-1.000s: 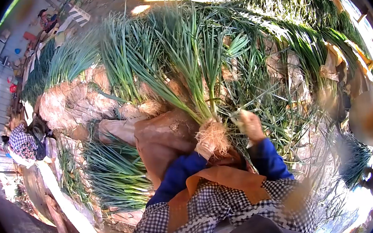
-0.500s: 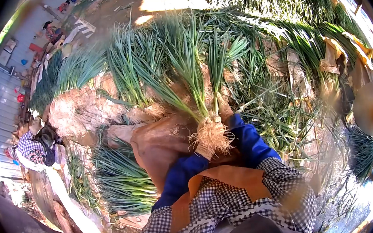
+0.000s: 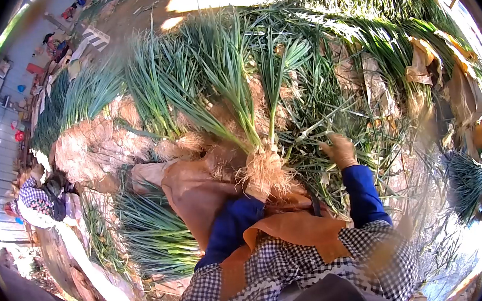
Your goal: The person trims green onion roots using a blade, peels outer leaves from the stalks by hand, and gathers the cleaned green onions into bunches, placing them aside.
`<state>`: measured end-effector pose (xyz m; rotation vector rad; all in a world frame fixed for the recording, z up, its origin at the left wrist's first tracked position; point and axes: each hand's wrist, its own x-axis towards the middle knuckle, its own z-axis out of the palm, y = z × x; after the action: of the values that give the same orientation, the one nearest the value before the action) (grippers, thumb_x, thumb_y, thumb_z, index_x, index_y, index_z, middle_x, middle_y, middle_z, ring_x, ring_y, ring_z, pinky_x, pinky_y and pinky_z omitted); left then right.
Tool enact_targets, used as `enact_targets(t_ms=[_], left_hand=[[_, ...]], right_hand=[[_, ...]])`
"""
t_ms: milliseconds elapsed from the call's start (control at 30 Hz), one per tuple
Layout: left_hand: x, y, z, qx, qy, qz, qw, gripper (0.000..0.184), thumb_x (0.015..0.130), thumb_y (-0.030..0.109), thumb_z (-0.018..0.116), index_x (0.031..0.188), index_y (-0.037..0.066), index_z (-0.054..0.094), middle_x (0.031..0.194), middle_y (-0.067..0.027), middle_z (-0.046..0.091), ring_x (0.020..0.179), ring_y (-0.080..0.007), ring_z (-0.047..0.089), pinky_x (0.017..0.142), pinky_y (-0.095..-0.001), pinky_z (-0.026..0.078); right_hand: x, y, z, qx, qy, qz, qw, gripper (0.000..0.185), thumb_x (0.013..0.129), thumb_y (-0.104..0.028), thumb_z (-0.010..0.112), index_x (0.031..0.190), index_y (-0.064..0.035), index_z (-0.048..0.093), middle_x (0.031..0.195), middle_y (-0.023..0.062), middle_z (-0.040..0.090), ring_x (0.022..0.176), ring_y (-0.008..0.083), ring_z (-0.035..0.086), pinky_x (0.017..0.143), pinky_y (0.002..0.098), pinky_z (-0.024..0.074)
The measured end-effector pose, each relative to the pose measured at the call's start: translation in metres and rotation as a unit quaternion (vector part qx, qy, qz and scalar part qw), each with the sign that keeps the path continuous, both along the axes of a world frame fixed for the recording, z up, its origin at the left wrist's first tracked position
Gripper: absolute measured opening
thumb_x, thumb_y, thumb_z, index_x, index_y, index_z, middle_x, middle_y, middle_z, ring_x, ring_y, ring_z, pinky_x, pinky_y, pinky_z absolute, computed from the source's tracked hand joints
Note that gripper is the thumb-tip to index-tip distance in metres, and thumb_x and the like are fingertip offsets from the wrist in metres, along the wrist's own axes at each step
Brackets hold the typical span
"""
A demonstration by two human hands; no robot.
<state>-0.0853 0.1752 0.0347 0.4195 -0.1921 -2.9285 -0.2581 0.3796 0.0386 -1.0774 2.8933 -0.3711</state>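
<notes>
A bunch of green onions (image 3: 242,107) stands roots-down in front of me, its green leaves fanned upward and its pale, shaggy roots (image 3: 266,170) hanging at lap height. My left hand (image 3: 256,193) is closed round the bunch's lower end, mostly covered by the roots. To the right, my right hand (image 3: 341,151) is away from the bunch, over a heap of loose green leaves (image 3: 325,119), thumb and fingers apart with nothing visible between them. Brown covering (image 3: 198,183) lies over my legs, beside the bunch.
Rows of green onions (image 3: 154,89) lie beyond my knees, roots toward me. Another pile (image 3: 159,234) lies at my left. More bundles (image 3: 354,0) fill the far right, near brown sheets (image 3: 423,62). A co-worker in checked clothing (image 3: 36,196) is at the left edge.
My right hand has let go of the green onion bunch and moved right, over the loose leaves. My left hand still holds the bunch. The view has shifted slightly.
</notes>
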Motion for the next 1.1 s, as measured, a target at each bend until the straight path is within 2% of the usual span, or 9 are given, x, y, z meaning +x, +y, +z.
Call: enact_targets(t_ms=[133, 367, 433, 500, 567, 600, 733, 833, 1100], left_hand=[[-0.006, 0.002, -0.002, 0.001, -0.005, 0.010, 1.000, 0.028, 0.084, 0.015, 0.054, 0.107, 0.000, 0.053, 0.088, -0.0083, 0.058, 0.068, -0.0167, 0.056, 0.063, -0.0326, 0.050], [-0.003, 0.001, -0.001, 0.006, -0.020, 0.005, 1.000, 0.028, 0.084, 0.015, 0.054, 0.107, 0.000, 0.053, 0.088, -0.0084, 0.058, 0.070, -0.0171, 0.056, 0.064, -0.0330, 0.050], [-0.004, -0.001, 0.002, 0.008, -0.025, -0.003, 1.000, 0.028, 0.084, 0.015, 0.054, 0.107, 0.000, 0.053, 0.088, -0.0084, 0.058, 0.070, -0.0173, 0.056, 0.065, -0.0332, 0.050], [-0.005, -0.001, 0.001, 0.011, -0.029, -0.008, 0.999, 0.028, 0.084, 0.015, 0.053, 0.107, 0.000, 0.053, 0.088, -0.0084, 0.058, 0.070, -0.0174, 0.056, 0.065, -0.0333, 0.050], [-0.007, -0.001, 0.000, 0.014, -0.031, -0.014, 0.999, 0.028, 0.084, 0.015, 0.053, 0.107, 0.000, 0.053, 0.088, -0.0084, 0.058, 0.070, -0.0175, 0.056, 0.065, -0.0334, 0.050], [-0.009, -0.002, 0.001, 0.011, -0.029, -0.014, 0.999, 0.028, 0.084, 0.015, 0.053, 0.107, 0.000, 0.053, 0.088, -0.0084, 0.058, 0.071, -0.0176, 0.056, 0.065, -0.0335, 0.050], [-0.010, 0.001, 0.014, -0.053, -0.008, -0.006, 0.999, 0.027, 0.084, 0.015, 0.053, 0.107, -0.001, 0.053, 0.088, -0.0084, 0.058, 0.071, -0.0179, 0.056, 0.066, -0.0337, 0.050], [-0.004, -0.012, 0.003, 0.245, -0.011, -0.107, 0.963, 0.026, 0.084, 0.014, 0.052, 0.105, -0.001, 0.053, 0.089, -0.0095, 0.058, 0.079, -0.0221, 0.057, 0.070, -0.0394, 0.050], [-0.017, -0.010, 0.006, 0.062, -0.174, -0.070, 0.980, 0.008, 0.082, 0.009, 0.055, 0.078, 0.003, 0.054, 0.063, -0.0061, 0.054, 0.054, -0.0200, 0.053, 0.053, -0.0343, 0.048]], right_hand=[[0.032, -0.100, -0.029, -0.345, -0.667, -0.003, 0.661, 0.046, 0.092, -0.041, 0.040, 0.121, -0.0054, 0.047, 0.115, 0.0093, 0.052, 0.105, 0.0184, 0.050, 0.087, 0.0330, 0.0419], [0.058, -0.068, 0.025, -0.377, -0.508, 0.201, 0.748, 0.027, 0.094, -0.022, 0.043, 0.078, -0.0038, 0.054, 0.061, -0.0033, 0.041, 0.052, 0.0081, 0.038, 0.048, 0.0246, 0.0345], [0.028, -0.019, 0.008, -0.374, -0.750, 0.219, 0.500, 0.027, 0.093, -0.023, 0.045, 0.079, -0.0024, 0.056, 0.066, -0.0009, 0.049, 0.058, 0.0124, 0.046, 0.054, 0.0290, 0.0403], [-0.002, 0.010, 0.003, -0.240, -0.671, 0.127, 0.690, 0.029, 0.088, -0.029, 0.051, 0.086, -0.0021, 0.059, 0.074, 0.0054, 0.059, 0.069, 0.0171, 0.056, 0.062, 0.0309, 0.0454], [-0.010, 0.004, -0.014, 0.231, -0.136, 0.017, 0.963, 0.033, 0.084, -0.036, 0.055, 0.092, -0.0044, 0.061, 0.079, 0.0126, 0.062, 0.079, 0.0204, 0.061, 0.069, 0.0303, 0.0472], [-0.016, -0.004, -0.040, 0.047, -0.108, 0.038, 0.992, 0.036, 0.082, -0.038, 0.056, 0.100, -0.0072, 0.061, 0.084, 0.0179, 0.062, 0.081, 0.0234, 0.062, 0.074, 0.0323, 0.0476], [0.014, -0.108, 0.001, -0.327, -0.656, 0.015, 0.681, 0.047, 0.091, -0.037, 0.044, 0.114, 0.0027, 0.052, 0.099, 0.0117, 0.061, 0.085, 0.0192, 0.058, 0.073, 0.0303, 0.0454], [0.022, -0.162, -0.034, -0.402, -0.475, 0.120, 0.773, 0.035, 0.089, -0.032, 0.050, 0.106, -0.0017, 0.056, 0.085, 0.0119, 0.063, 0.081, 0.0222, 0.058, 0.070, 0.0342, 0.0447], [0.029, -0.155, -0.016, -0.193, -0.114, 0.151, 0.963, 0.021, 0.083, -0.023, 0.056, 0.084, -0.0022, 0.055, 0.076, 0.0189, 0.056, 0.070, 0.0391, 0.053, 0.064, 0.0447, 0.0438]])
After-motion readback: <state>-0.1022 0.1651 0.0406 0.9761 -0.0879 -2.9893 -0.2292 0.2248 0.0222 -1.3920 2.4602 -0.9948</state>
